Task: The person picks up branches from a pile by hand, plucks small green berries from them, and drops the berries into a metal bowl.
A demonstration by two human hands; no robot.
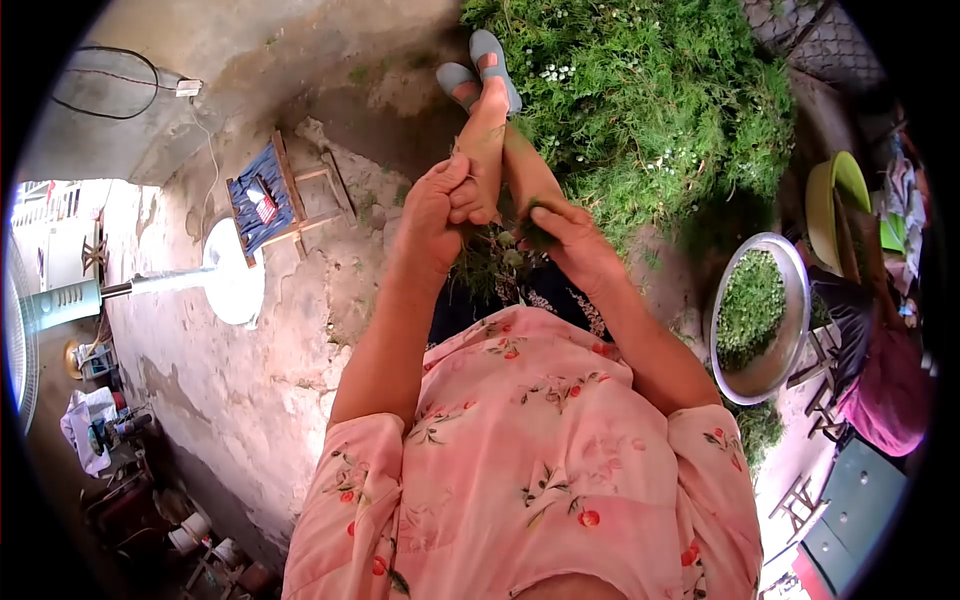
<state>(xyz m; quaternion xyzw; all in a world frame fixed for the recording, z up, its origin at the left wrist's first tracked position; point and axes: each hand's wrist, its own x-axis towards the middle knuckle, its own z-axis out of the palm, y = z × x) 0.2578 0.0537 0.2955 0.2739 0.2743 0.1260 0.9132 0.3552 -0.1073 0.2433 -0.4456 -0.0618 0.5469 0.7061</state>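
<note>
My left hand (440, 207) is closed in a fist above my lap, and what its fingers hold is hidden. My right hand (572, 240) pinches a green sprig (538, 236) between thumb and fingers. Between and below both hands, more feathery green sprigs (485, 268) lie on the dark cloth over my lap. Just past my right hand spreads a big heap of leafy evergreen branches (650, 110) dotted with pale berry-like cones. To the right stands a wide metal basin (716, 335), part filled with small green pieces (752, 305).
A low stool with a blue seat (258, 205) carries a small red-and-white packet (262, 207). At left stands a fan (65, 303). A yellow-green tub (850, 180) and a purple cloth (890, 390) are at right. My grey shoes (487, 60) rest beside the heap.
</note>
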